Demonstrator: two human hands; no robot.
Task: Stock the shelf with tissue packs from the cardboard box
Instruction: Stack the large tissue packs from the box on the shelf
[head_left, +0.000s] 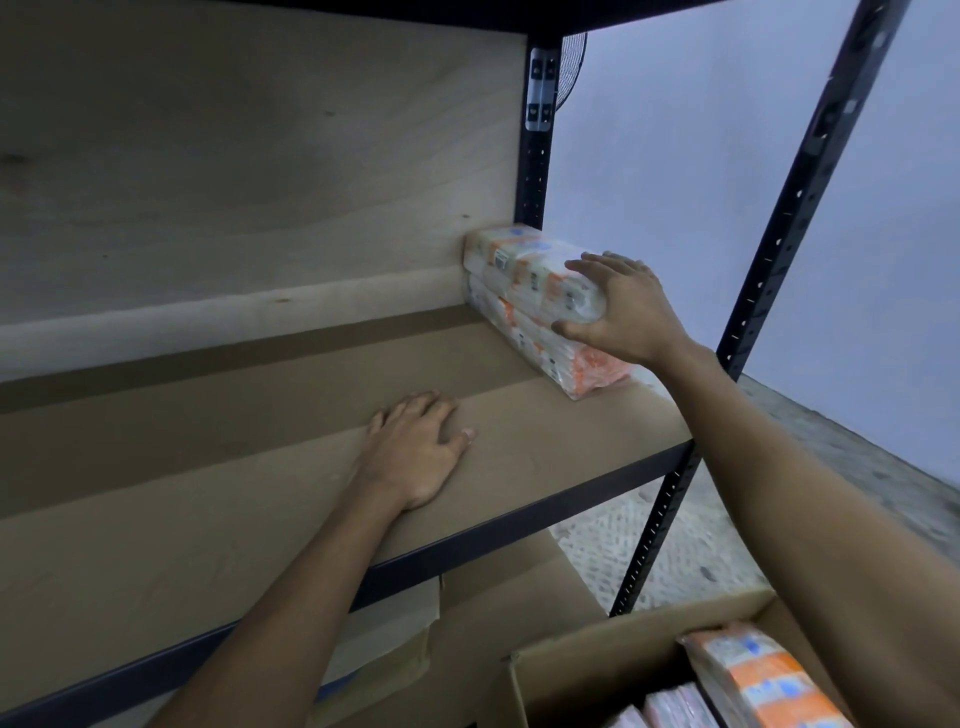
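Observation:
Two white-and-orange tissue packs are stacked at the right end of the shelf board (260, 467), against the wooden back panel. My right hand (618, 306) grips the near end of the upper tissue pack (524, 265), fingers over its top and thumb under it. The lower tissue pack (566, 358) lies flat beneath. My left hand (415, 447) rests palm down on the shelf board, fingers spread, holding nothing. At the bottom right stands the open cardboard box (587, 660), with another orange-and-white tissue pack (763, 680) upright in it and pinkish packs (670, 709) beside that.
Black metal uprights (779, 260) frame the shelf's right side, and a black rail (519, 525) edges the board's front. A lower shelf lined with cardboard (493, 587) sits below. A pale wall and speckled floor (691, 551) lie to the right. Most of the shelf board left of the packs is bare.

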